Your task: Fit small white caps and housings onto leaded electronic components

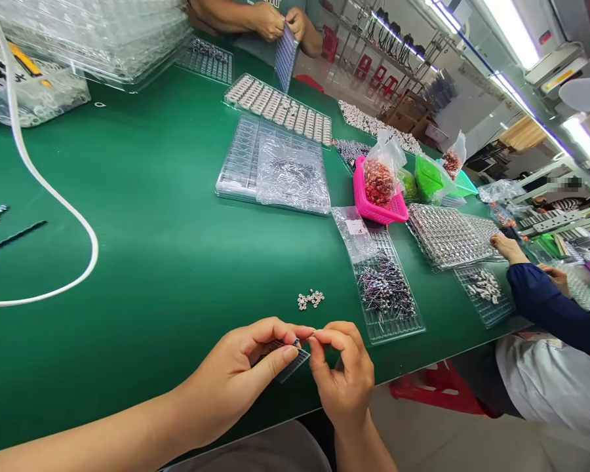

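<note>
My left hand (248,373) is closed around a small dark ribbed strip (294,366), whose end sticks out under the thumb. Thumb and forefinger of my right hand (344,367) pinch a tiny part (313,334) right at the left fingertips; its shape is too small to tell. Just beyond the hands, a little pile of small metallic round parts (311,299) lies on the green table (177,249). Right of that pile stands a clear tray (396,328) heaped with small parts with thin wire leads (386,288).
Stacked trays (236,164) with a plastic bag lie ahead, near a pink basket (381,210). A white cable (91,229) curves at left. One person's hands (280,23) hold a blue tray across the table; another person's sleeve (545,301) is at right.
</note>
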